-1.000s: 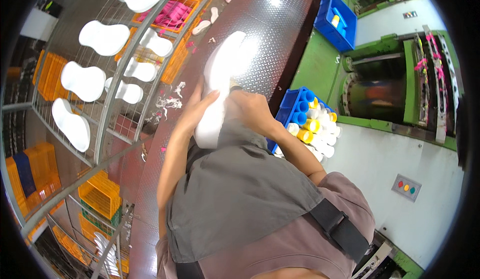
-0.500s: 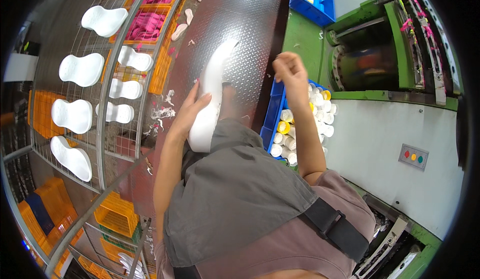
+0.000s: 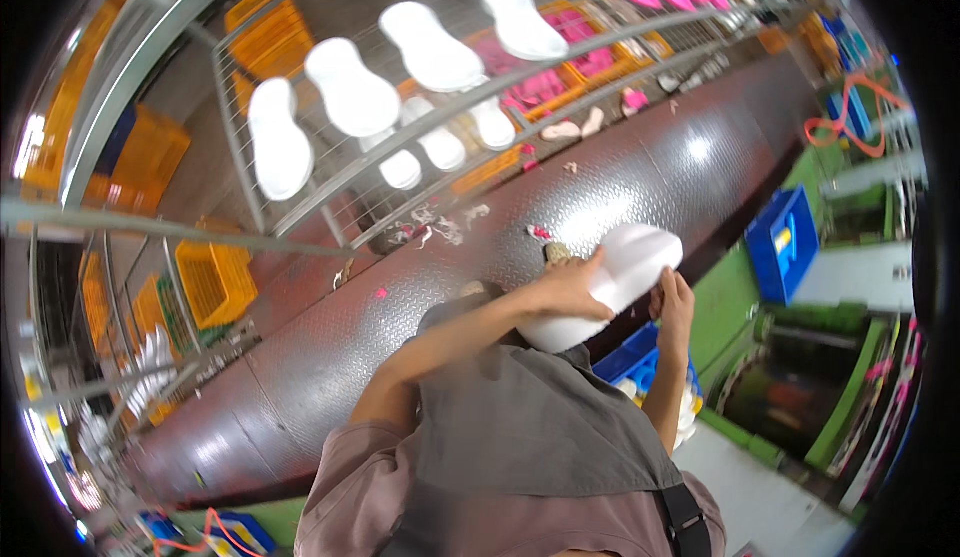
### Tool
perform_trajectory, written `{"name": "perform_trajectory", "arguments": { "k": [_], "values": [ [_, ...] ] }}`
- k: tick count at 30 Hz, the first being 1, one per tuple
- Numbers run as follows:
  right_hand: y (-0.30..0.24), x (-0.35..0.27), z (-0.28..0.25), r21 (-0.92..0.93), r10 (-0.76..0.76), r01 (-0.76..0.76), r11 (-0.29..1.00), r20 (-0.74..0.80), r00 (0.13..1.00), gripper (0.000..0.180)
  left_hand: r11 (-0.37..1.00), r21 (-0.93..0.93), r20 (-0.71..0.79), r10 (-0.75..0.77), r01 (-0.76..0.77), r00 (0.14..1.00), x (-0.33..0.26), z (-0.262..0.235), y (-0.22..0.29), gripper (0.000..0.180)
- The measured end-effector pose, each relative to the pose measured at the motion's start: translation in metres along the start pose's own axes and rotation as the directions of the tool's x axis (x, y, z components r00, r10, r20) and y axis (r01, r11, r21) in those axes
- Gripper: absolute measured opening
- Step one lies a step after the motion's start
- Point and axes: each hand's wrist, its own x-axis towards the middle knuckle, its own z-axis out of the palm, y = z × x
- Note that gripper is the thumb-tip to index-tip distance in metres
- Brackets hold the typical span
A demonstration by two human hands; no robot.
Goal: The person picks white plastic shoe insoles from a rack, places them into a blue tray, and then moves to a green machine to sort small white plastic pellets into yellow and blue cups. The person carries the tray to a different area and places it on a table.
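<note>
Against left hand (image 3: 575, 289), curved white sole (image 3: 640, 257)

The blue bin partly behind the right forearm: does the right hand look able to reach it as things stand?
Probably yes: the blue bin appears close, with no visible barrier, though the right hand is at the white sole's edge.

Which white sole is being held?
The white sole gripped in the left hand, with the right hand at its edge; the white soles on the metal rack lie untouched.
</note>
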Motion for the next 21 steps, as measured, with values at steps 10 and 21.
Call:
{"name": "perform_trajectory", "arguments": {
  "k": [10, 21],
  "values": [
    [-0.021, 0.018, 0.021, 0.057, -0.204, 0.197, 0.979, 0.163, 0.965, 0.03, 0.994, -0.093, -0.244, 0.035, -0.059, 0.969, -0.008, 0.004, -0.014, 0.129],
    [-0.047, -0.013, 0.077, -0.626, -0.775, 0.779, -0.014, 0.499, 0.388, 0.02, 0.974, -0.191, -0.281, -0.177, 0.126, 0.943, -0.019, -0.003, -0.019, 0.127]
  ]
}}
